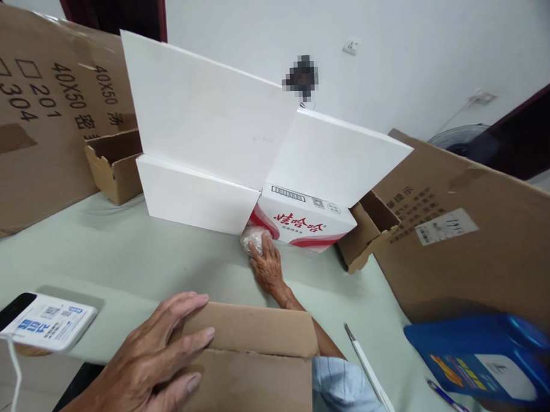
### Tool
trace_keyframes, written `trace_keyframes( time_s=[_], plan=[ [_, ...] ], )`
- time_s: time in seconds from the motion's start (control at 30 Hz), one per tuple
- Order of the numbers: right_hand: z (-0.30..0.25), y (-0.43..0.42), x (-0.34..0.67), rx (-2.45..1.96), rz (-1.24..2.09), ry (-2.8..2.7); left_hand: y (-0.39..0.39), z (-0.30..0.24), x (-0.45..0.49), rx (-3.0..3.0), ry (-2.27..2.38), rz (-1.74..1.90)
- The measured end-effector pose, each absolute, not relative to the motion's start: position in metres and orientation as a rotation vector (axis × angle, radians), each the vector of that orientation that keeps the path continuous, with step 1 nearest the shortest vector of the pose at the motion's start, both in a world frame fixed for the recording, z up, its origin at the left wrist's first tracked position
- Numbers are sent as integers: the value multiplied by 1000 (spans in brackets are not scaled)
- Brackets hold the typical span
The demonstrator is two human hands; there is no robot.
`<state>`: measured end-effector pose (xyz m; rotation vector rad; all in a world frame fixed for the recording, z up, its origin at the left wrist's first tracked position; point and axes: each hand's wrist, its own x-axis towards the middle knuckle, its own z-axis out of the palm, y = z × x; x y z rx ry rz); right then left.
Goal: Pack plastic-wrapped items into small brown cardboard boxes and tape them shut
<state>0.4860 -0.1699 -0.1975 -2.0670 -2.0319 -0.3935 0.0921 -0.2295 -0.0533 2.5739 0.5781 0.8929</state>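
My left hand [154, 354] is resting on the brown box [253, 351] near the table's [190, 251] front edge, fingers spread; my right hand [269, 269] is touching the clear crumpled plastic [253, 237] beside the red-and-white box [286, 213], but I can't tell whether it's gripping. Because my right forearm [292, 298] is passing close behind the brown box, a careless swing could be knocking it off, or my sleeve [344, 387] catching the slim white tool [370, 371].

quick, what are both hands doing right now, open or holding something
Left hand: open, fingers spread on the brown box.
Right hand: fingers on the clear plastic; whether it grips cannot be told.
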Motion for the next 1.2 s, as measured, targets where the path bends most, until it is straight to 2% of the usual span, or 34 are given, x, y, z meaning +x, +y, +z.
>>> trace_keyframes(
  time_s=[0.17,0.33,0.53,0.73,1.03,1.2],
  plan=[
    [-182,-171,482,-2043,-322,-1999,-231,-52,95,2435,635,835],
    [-142,-186,484,-1885,-279,-1861,-221,-41,98,2398,567,799],
    [-77,-281,471,-1685,-253,-1584,-219,-39,85,2264,524,775],
    [-33,-370,435,-1419,317,-1413,-214,-36,77,1982,565,789],
    [-27,-323,417,-1425,495,-1140,-205,-32,95,1764,633,919],
    [-24,-304,421,-1404,499,-1110,-192,-27,90,2001,631,784]
  ],
)
